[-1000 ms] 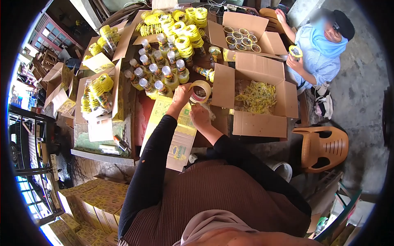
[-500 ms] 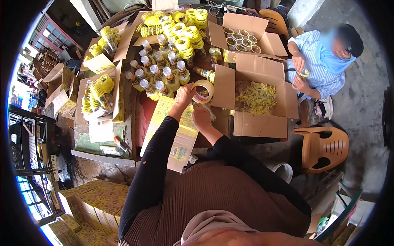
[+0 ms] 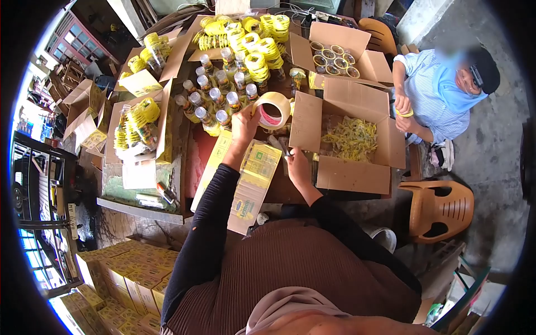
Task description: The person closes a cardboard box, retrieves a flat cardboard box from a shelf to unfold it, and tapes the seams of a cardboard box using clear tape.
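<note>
My left hand (image 3: 244,126) grips a large roll of clear packing tape (image 3: 287,107) by its left edge, raised above the table. My right hand (image 3: 300,168) is closed on a small dark and silver tool (image 3: 286,147), whose exact kind I cannot make out. Below my hands lies a flat yellow-and-brown printed carton (image 3: 252,190). Several clear-capped bottles (image 3: 233,100) with yellow lower parts stand just beyond my left hand. Right of my right hand is an open cardboard box (image 3: 355,176) with yellow wrappers (image 3: 353,138) inside.
Stacks of yellow ring-shaped packs (image 3: 258,62) stand at the back. Another open box (image 3: 339,34) holds several round jars. Packs fill a box (image 3: 163,124) at left. A co-worker (image 3: 438,86) at right handles a small yellow item. An orange chair (image 3: 441,209) stands at lower right.
My hands have moved apart. The left has lifted the tape roll towards me; the right has shifted right and away from the roll, with the tool now showing. The co-worker's hands have moved slightly.
</note>
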A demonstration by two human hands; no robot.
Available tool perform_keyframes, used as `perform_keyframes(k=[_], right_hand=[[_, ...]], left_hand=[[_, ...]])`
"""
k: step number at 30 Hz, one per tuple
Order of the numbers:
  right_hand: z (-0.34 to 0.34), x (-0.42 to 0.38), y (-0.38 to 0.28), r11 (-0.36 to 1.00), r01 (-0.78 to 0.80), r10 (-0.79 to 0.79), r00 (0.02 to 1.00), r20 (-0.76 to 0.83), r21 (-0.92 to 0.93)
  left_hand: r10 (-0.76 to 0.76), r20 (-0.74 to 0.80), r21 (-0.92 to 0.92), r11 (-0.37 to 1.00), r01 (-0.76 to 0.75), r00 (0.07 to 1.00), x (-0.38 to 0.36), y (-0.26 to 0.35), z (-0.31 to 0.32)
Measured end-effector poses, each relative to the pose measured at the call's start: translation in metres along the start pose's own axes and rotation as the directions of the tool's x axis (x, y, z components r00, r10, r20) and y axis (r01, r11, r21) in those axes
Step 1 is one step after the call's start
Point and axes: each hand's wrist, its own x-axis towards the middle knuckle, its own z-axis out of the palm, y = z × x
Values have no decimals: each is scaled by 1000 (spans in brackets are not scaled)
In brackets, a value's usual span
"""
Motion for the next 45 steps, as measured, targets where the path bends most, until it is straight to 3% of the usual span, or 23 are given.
perform_keyframes(k=[1, 4, 5, 7, 9, 11, 13, 16, 19, 22, 23, 25, 27, 28, 31, 33, 35, 37, 40, 42, 43, 44, 45], right_hand=[[2, -2, 10, 1000, 3, -3, 1000, 1, 2], [3, -6, 19, 931, 151, -114, 985, 126, -331], [6, -4, 17, 931, 161, -123, 983, 133, -327], [11, 1, 6, 905, 306, -302, 951, 61, -295], [19, 13, -3, 900, 354, -336, 935, 112, -255], [26, 24, -9, 846, 502, -502, 863, 48, -181], [35, 34, -12, 844, 506, -502, 862, 69, -178], [47, 44, -21, 852, 524, -520, 850, 83, -26], [60, 57, -25, 802, 587, -592, 805, 22, 111], [67, 71, -24, 891, 453, -425, 822, 380, 18], [67, 74, -24, 886, 463, -435, 812, 389, 23], [68, 79, -20, 961, 269, -208, 850, 484, -61], [66, 85, -19, 979, 203, -170, 846, 506, -9], [62, 87, -21, 986, 162, -152, 832, 534, 28], [59, 103, -25, 990, 134, -130, 718, 683, 47], [67, 114, -17, 992, 123, -103, 659, 745, 29], [78, 123, -6, 964, -262, 116, 573, 812, 47], [78, 126, -4, 955, -294, 128, 509, 851, 32], [69, 119, -18, 967, -254, 118, 552, 825, 32], [50, 113, -46, 968, -243, 165, 431, 887, -62], [49, 104, -54, 971, -229, 160, 424, 892, -65], [51, 88, -62, 977, 175, -41, 721, 692, -124], [52, 72, -71, 812, 504, -352, 825, 442, -294]], left_hand=[[1, -3, 2, 1000, -1, 1000, 0, 2, -6], [-110, -48, 17, 994, 111, 993, -5, 5, -22], [-113, -58, 22, 993, 115, 992, -8, 6, -27], [-148, -87, -55, 988, 144, 985, -14, 14, -40], [-131, -106, 50, 989, 137, 986, -20, 8, -50], [-231, -91, 58, 970, 237, 969, -28, 10, -59], [-262, -132, -4, 965, 263, 956, -36, 26, -74], [-309, -187, 61, 944, 325, 933, -52, 14, -93], [-345, -288, -4, 933, 359, 893, -70, 15, -114], [-406, -343, -66, 910, 409, 847, -93, 12, -136], [-397, -368, -41, 910, 412, 841, -102, 10, -144], [-418, -389, 35, 884, 466, 821, -117, 23, -162], [-382, -439, 44, 895, 445, 813, -138, 15, -173], [-452, -480, 27, 849, 528, 752, -144, 22, -179], [-466, -552, 143, 764, 629, 691, -168, 35, -196], [-472, -606, 69, 771, 633, 640, -189, 22, -202], [-528, -631, -41, 755, 655, 568, -202, 28, -208], [-550, -634, -68, 740, 669, 544, -217, 33, -216], [-552, -672, -101, 728, 678, 493, -236, 35, -223], [-568, -688, -143, 717, 683, 452, -251, 31, -226], [-568, -697, -151, 713, 685, 437, -256, 32, -229], [-558, -704, -131, 711, 691, 440, -262, 35, -232], [-550, -709, -112, 705, 700, 441, -268, 37, -234]])
